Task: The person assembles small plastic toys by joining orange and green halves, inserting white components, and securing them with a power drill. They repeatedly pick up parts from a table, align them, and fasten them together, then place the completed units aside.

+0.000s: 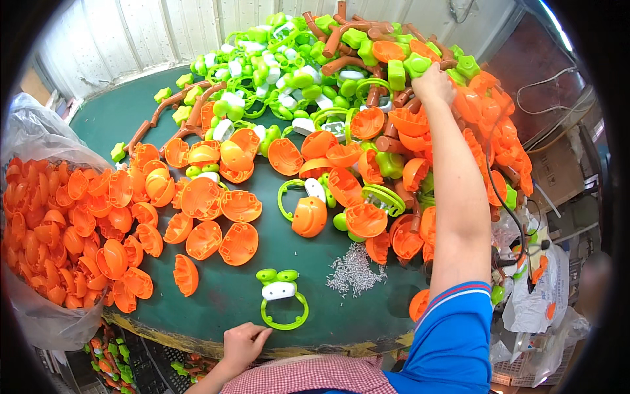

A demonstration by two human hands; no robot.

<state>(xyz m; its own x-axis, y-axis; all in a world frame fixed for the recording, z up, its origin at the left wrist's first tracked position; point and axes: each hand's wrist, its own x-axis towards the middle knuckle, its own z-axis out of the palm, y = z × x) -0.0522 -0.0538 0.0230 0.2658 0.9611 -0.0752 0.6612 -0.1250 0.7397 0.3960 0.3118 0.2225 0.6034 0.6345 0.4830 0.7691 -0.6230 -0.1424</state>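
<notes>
My left hand [243,344] rests at the table's near edge with its fingers curled in and nothing visible in them. Just beyond it lies a green plastic ring piece [285,326] with a white block and two green knobs on top. My right arm stretches far across the table. At its end my right hand [434,86] is in the back right pile, against a green star-shaped piece [416,65]; its fingertips are hidden, so a grip cannot be made out. Brown branch-like tubes [341,39] and orange half shells [469,102] surround that hand.
A heap of small screws [355,270] sits on the green tabletop [216,295]. Green and white ring parts [282,72] are piled at the back. Orange shells [72,230] spill from a clear plastic bag [52,125] at left. A dark cable [499,180] hangs at right.
</notes>
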